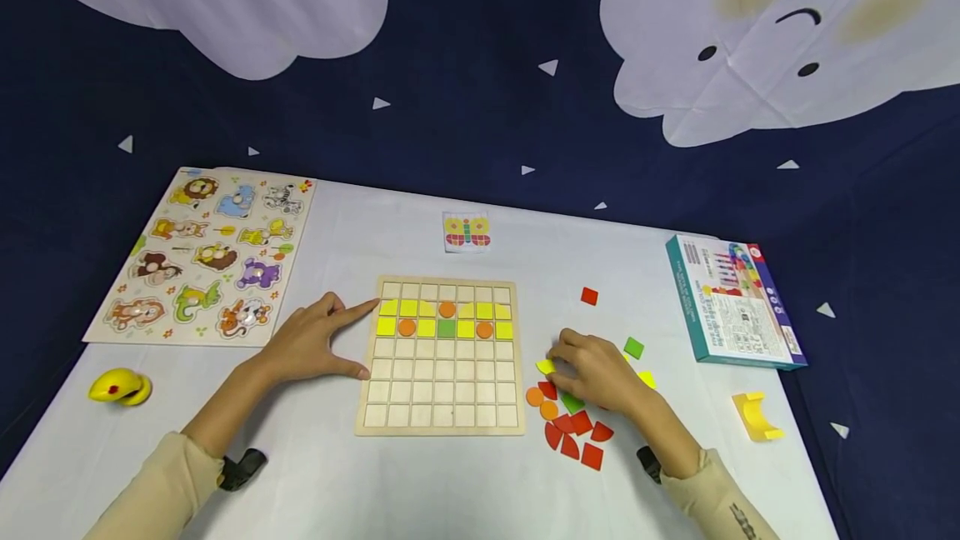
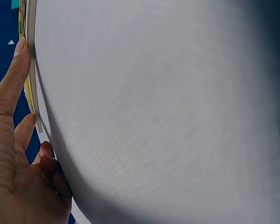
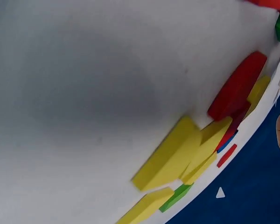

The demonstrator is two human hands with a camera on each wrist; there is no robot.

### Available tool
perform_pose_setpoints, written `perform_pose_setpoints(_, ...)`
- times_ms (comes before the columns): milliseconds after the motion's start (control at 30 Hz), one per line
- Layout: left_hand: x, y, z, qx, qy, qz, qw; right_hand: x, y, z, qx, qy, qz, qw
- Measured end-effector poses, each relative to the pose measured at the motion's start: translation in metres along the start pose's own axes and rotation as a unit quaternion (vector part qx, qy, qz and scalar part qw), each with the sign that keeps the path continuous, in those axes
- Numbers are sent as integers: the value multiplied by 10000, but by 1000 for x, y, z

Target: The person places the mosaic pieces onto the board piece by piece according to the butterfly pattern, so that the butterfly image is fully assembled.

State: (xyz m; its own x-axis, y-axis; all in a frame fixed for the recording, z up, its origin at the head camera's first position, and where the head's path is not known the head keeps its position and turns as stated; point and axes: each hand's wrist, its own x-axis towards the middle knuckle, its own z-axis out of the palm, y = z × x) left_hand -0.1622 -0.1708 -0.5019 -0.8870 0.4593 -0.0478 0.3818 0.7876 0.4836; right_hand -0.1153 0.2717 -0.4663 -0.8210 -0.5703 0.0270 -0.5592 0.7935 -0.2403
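Note:
A wooden grid board [image 1: 444, 372] lies mid-table, two of its upper rows bearing yellow pieces, orange discs and one green square [image 1: 446, 328]. My left hand [image 1: 307, 340] touches the board's left edge with thumb and forefinger spread straight; the left wrist view shows its other fingers bent. Right of the board, my right hand [image 1: 600, 369] pinches a yellow piece [image 1: 545, 366] between thumb and fingertips. Below that hand lie red pieces [image 1: 582, 422], orange discs [image 1: 549, 411] and a green piece [image 1: 572, 403]. The right wrist view catches only a sliver of the hand, beside yellow pieces [image 3: 170, 156].
A butterfly pattern card [image 1: 467, 232] lies behind the board. An animal puzzle [image 1: 206, 261] sits at the left, near a yellow rounded toy [image 1: 118, 387]. At the right are a boxed set [image 1: 735, 300], a yellow curved block [image 1: 757, 417] and a lone red square [image 1: 589, 296].

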Motion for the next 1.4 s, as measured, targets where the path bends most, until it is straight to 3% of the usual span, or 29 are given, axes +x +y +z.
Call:
perform_pose_setpoints(267, -3, 0, -2, -31, 12, -24, 10000, 19, -12, 0, 57, 240, -21, 9997)
perform_pose_setpoints(567, 1, 2, 7, -63, -67, -4, 10000, 39, -34, 2, 42, 436, -465, 9980)
perform_pose_setpoints(833, -2, 2, 7, -32, -34, 44, 10000, 68, -67, 7, 12, 409, -632, 9972)
perform_pose_setpoints(1100, -1, 0, 3, 23, 6, 65, 10000, 102, -106, 13, -443, 350, -799, 9952)
perform_pose_setpoints(1400, -1, 0, -2, 59, 43, 153, 9999, 127, -140, 22, -547, 213, -644, 9962)
